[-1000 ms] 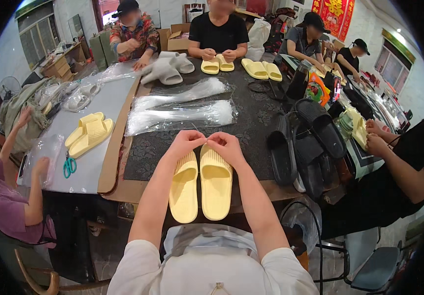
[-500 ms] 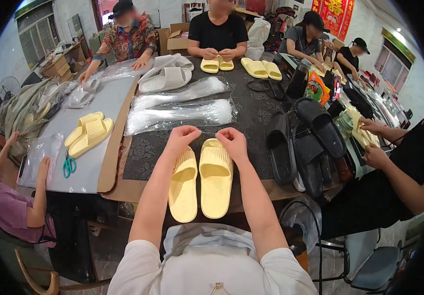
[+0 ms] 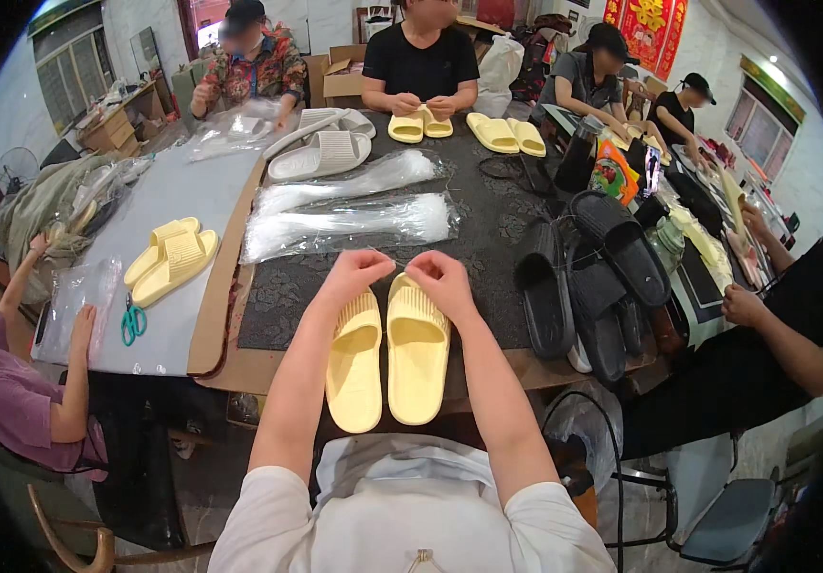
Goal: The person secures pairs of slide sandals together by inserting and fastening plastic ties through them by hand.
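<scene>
A pair of pale yellow slide sandals lies in front of me, toes away, the left slide (image 3: 354, 382) beside the right slide (image 3: 418, 382). Above their toe ends my left hand (image 3: 362, 270) and my right hand (image 3: 438, 275) are closed in pinches, a small gap apart. A thin whitish string, hardly visible now, runs between the fingertips. Just beyond my hands lie clear plastic bags holding bundles of fine white strands, a nearer bag (image 3: 354, 226) and a farther one (image 3: 354, 180).
Black slides (image 3: 574, 277) are piled at the right, near a dark bottle (image 3: 578, 143). On the left table are yellow slides (image 3: 172, 260), green-handled scissors (image 3: 132, 320) and clear bags (image 3: 84, 301). Grey slides (image 3: 320, 156) lie farther off. Several people work around the tables.
My fingertips have come closer together, shortening the visible string. A person at the far left has drawn a bagged item nearer. The person at right has lowered one hand.
</scene>
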`<state>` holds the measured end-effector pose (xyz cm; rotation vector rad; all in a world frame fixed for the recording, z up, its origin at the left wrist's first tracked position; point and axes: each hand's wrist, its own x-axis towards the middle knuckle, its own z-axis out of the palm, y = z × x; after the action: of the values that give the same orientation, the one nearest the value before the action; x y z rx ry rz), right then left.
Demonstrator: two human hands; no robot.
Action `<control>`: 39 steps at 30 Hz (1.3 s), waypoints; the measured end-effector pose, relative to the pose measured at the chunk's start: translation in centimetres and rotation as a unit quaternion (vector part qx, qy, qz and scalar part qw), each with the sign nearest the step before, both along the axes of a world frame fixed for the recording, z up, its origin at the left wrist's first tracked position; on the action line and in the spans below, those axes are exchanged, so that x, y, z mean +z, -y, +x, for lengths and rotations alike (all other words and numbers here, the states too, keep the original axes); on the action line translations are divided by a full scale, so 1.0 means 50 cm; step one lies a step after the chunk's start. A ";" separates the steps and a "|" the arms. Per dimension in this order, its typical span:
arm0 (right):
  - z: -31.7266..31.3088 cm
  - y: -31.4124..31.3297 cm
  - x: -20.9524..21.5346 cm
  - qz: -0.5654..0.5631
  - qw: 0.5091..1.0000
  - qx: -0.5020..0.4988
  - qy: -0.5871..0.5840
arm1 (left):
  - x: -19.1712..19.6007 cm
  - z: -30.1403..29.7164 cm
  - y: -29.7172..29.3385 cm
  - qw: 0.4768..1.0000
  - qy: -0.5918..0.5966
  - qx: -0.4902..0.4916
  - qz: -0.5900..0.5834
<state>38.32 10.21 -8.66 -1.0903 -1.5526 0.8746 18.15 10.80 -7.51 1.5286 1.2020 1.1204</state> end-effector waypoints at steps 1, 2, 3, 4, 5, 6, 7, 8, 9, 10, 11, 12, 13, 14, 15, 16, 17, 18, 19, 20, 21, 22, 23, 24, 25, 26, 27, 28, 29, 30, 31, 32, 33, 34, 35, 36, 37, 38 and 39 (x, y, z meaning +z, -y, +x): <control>-0.004 0.002 0.003 0.021 0.998 0.047 0.036 | -0.003 -0.001 0.001 0.999 -0.021 -0.038 -0.006; 0.001 0.000 -0.004 0.022 0.998 0.057 0.033 | 0.004 0.008 0.004 0.996 -0.042 -0.081 -0.012; 0.007 -0.009 -0.017 0.022 0.998 0.054 0.033 | 0.011 0.014 0.007 0.996 -0.041 -0.083 -0.012; 0.016 -0.019 -0.030 0.013 1.000 0.003 0.003 | 0.019 0.019 0.009 0.998 -0.022 -0.051 -0.015; 0.015 -0.022 -0.027 0.004 0.999 -0.043 -0.028 | 0.027 0.017 0.013 1.000 -0.003 -0.013 -0.018; 0.018 -0.025 -0.024 -0.018 0.997 -0.067 -0.027 | 0.009 0.007 -0.002 1.000 0.019 0.002 0.006; 0.014 -0.023 -0.023 -0.018 0.997 -0.064 -0.027 | 0.002 0.001 -0.004 1.000 0.020 0.005 0.006; 0.014 -0.021 -0.023 -0.021 0.998 -0.049 -0.033 | 0.004 0.001 -0.003 1.000 0.014 0.011 -0.005; 0.012 -0.019 -0.024 -0.023 0.998 -0.033 -0.040 | 0.006 0.003 -0.002 1.000 0.008 0.016 -0.017; 0.009 -0.017 -0.026 -0.010 1.000 0.001 -0.019 | 0.004 0.004 -0.002 1.000 0.009 0.016 -0.017; 0.003 -0.012 -0.019 -0.011 1.000 0.003 -0.019 | 0.004 0.002 0.001 1.000 -0.003 -0.005 -0.025; -0.001 -0.005 -0.010 -0.012 0.999 0.031 0.005 | 0.004 0.000 0.002 0.999 -0.016 -0.026 -0.033; -0.007 -0.001 -0.004 -0.014 0.998 0.060 0.028 | 0.004 -0.003 0.004 0.999 -0.015 -0.023 -0.033; 0.001 -0.005 -0.015 -0.007 0.999 0.031 -0.003 | 0.019 0.009 0.010 0.999 -0.012 -0.020 -0.037; 0.010 -0.014 -0.025 -0.007 1.000 0.030 -0.002 | 0.026 0.014 0.015 0.999 -0.009 -0.013 -0.041; 0.024 -0.025 -0.034 -0.018 1.000 -0.019 -0.013 | 0.024 0.016 0.012 0.999 -0.009 -0.014 -0.041; 0.026 -0.030 -0.034 -0.029 0.997 -0.064 -0.025 | 0.020 0.011 0.007 0.999 -0.004 -0.010 -0.042; 0.023 -0.033 -0.035 -0.035 0.997 -0.061 -0.041 | 0.015 0.008 0.002 0.999 0.000 -0.006 -0.043; 0.021 -0.032 -0.039 -0.034 0.997 -0.059 -0.040 | 0.010 0.005 0.000 0.999 0.001 -0.005 -0.042; 0.016 -0.025 -0.034 -0.024 0.997 -0.070 -0.009 | 0.007 0.004 -0.003 0.999 -0.006 0.003 -0.042; 0.012 -0.020 -0.029 -0.015 0.996 -0.081 0.021 | 0.004 0.001 -0.005 0.999 -0.013 0.012 -0.041; 0.009 -0.023 -0.033 -0.014 0.997 -0.079 0.022 | 0.002 -0.003 -0.007 0.999 -0.013 0.014 -0.040; 0.012 -0.028 -0.039 -0.021 0.997 -0.072 0.014 | 0.000 -0.007 -0.010 0.999 0.025 0.019 -0.026; 0.013 -0.033 -0.045 -0.029 0.998 -0.063 0.007 | -0.002 -0.014 -0.013 0.998 0.062 0.025 -0.011; 0.015 -0.037 -0.052 -0.027 0.998 -0.060 0.007 | -0.002 -0.027 -0.017 0.998 0.063 0.028 -0.009; 0.014 -0.041 -0.057 -0.015 0.998 -0.060 -0.007 | -0.004 -0.052 -0.023 0.996 0.047 0.069 0.019; 0.019 -0.047 -0.068 -0.003 0.998 -0.063 -0.022 | 0.006 -0.070 -0.023 0.993 0.029 0.107 0.048; 0.029 -0.054 -0.077 -0.018 0.997 -0.065 -0.049 | 0.013 -0.087 -0.019 0.992 0.010 0.110 0.066; 0.027 -0.045 -0.064 -0.026 0.996 -0.080 -0.018 | 0.012 -0.124 -0.014 0.990 0.009 0.128 0.067; 0.033 -0.042 -0.063 -0.024 0.996 -0.082 -0.014 | 0.010 -0.156 -0.011 0.965 -0.122 0.205 0.107; 0.037 -0.042 -0.063 -0.022 0.996 -0.085 -0.011 | 0.008 -0.191 -0.007 0.917 -0.250 0.276 0.141; 0.037 -0.037 -0.058 -0.021 0.997 -0.075 -0.011 | -0.005 -0.239 -0.007 0.883 -0.284 0.330 0.178; 0.032 -0.031 -0.048 -0.021 0.997 -0.080 0.011 | -0.019 -0.299 -0.006 0.842 -0.317 0.381 0.213; 0.020 -0.026 -0.038 -0.020 0.996 -0.085 0.033 | -0.019 -0.368 -0.006 0.814 -0.334 0.432 0.198; 0.010 -0.022 -0.029 -0.019 0.996 -0.080 0.032 | -0.018 -0.424 -0.003 0.786 -0.348 0.478 0.182; 0.007 -0.019 -0.023 -0.016 0.997 -0.078 0.026 | -0.015 -0.457 0.008 0.741 -0.370 0.538 0.153; 0.010 -0.016 -0.021 -0.013 0.997 -0.079 0.021 | -0.007 -0.480 0.019 0.694 -0.389 0.593 0.124; 0.014 -0.019 -0.026 -0.020 0.997 -0.076 -0.004 | 0.004 -0.500 0.026 0.696 -0.389 0.590 0.125; 0.014 -0.015 -0.024 -0.020 0.997 -0.079 -0.004 | 0.013 -0.524 0.031 0.691 -0.421 0.583 0.071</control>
<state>39.02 10.98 -9.84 -1.2193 -1.4266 0.8043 -8.06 9.27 -6.85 1.3220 3.0691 1.2371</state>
